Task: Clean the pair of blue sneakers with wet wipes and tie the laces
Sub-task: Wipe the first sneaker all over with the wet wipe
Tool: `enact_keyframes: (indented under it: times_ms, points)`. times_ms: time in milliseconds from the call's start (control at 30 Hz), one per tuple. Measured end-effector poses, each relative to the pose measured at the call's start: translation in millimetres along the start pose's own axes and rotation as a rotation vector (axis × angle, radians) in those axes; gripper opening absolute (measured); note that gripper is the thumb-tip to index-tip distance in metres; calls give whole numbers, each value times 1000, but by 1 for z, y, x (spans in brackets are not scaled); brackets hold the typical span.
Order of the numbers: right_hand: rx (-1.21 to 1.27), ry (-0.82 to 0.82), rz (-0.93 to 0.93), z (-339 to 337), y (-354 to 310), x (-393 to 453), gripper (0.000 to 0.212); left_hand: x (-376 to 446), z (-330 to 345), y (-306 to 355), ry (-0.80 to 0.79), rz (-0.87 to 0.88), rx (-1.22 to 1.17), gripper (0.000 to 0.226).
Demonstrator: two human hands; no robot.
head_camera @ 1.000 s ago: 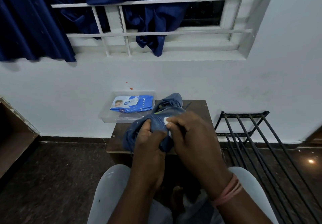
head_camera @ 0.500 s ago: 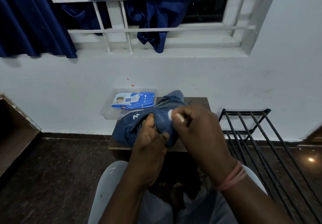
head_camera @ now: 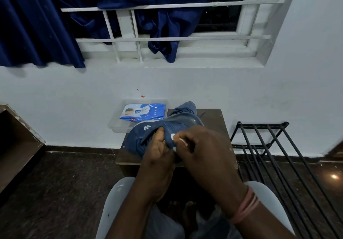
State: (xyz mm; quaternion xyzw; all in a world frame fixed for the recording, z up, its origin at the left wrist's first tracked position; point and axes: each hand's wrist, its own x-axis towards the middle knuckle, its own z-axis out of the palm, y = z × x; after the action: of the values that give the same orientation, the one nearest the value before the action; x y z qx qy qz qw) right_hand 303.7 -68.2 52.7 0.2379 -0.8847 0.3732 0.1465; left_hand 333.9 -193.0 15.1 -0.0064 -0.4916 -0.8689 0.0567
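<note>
Nearest the camera, the left hand [head_camera: 157,161] grips a blue sneaker [head_camera: 159,132] from below, its thumb and curled fingers pinching a fold of the upper near the shoe's opening. Just to its right and touching it, the right hand [head_camera: 201,151] has its fingers curled in against the same shoe, the thumb and forefinger pinching something small and white at the sneaker's side; whether that is a wipe or part of the shoe cannot be told. A pink band [head_camera: 246,206] circles the right wrist. The sneaker is held up in front of both hands, over a small brown table [head_camera: 216,121], with a white logo on the side facing up and left. Directly beyond the hands, a second blue sneaker [head_camera: 187,107] lies behind the first on the table. Beyond the left hand and a little further left, a clear plastic tray [head_camera: 116,126] holds a blue pack of wet wipes [head_camera: 143,112]. Off to the right of the right hand stands a black metal rack [head_camera: 259,138] on the dark floor. Far beyond and above both hands, a white window grille [head_camera: 167,39] has a dark blue curtain [head_camera: 37,25] draped through it.
</note>
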Motion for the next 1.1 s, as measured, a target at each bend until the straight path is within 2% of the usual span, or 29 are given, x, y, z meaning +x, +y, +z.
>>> enact_keyframes:
  times_ms: [133, 267, 400, 500, 633, 733, 800, 867, 933, 1033, 1100]
  points:
    - [1, 141, 23, 0, 7, 9, 11, -1, 4, 0, -40, -25, -8, 60]
    - [11, -31, -22, -4, -13, -5, 15, 1, -1, 6, -32, -32, 50, 56]
    - [135, 122, -5, -2, 2, 19, 9, -1, 3, -1, -48, -61, 205, 36]
    - [78, 54, -32, 1, 3, 20, 12, -1, 2, -6, -24, -85, 188, 31]
    - [5, -76, -106, -3, 5, -8, 11, 1, -5, -1, -6, -83, 72, 40]
    - [11, 1, -95, 0, 8, 4, 12, 0, -3, -4, -48, -64, 118, 45]
    - [-48, 21, -121, 3, 4, 11, 11, 0, -5, -5, -21, -75, 119, 42]
    - [-100, 11, -138, 4, -1, 4, 10, 1, -11, -3, -22, -73, 136, 42]
    - [-53, -49, -76, 3, -2, -8, 8, 0, -16, -1, -32, -77, 140, 46]
    - [-83, -6, -76, 6, 10, -8, 8, 1, -15, -4, -18, -84, 135, 57]
    - [-91, 39, -61, 7, 12, 2, 11, 1, -14, -7, -5, -94, 176, 56]
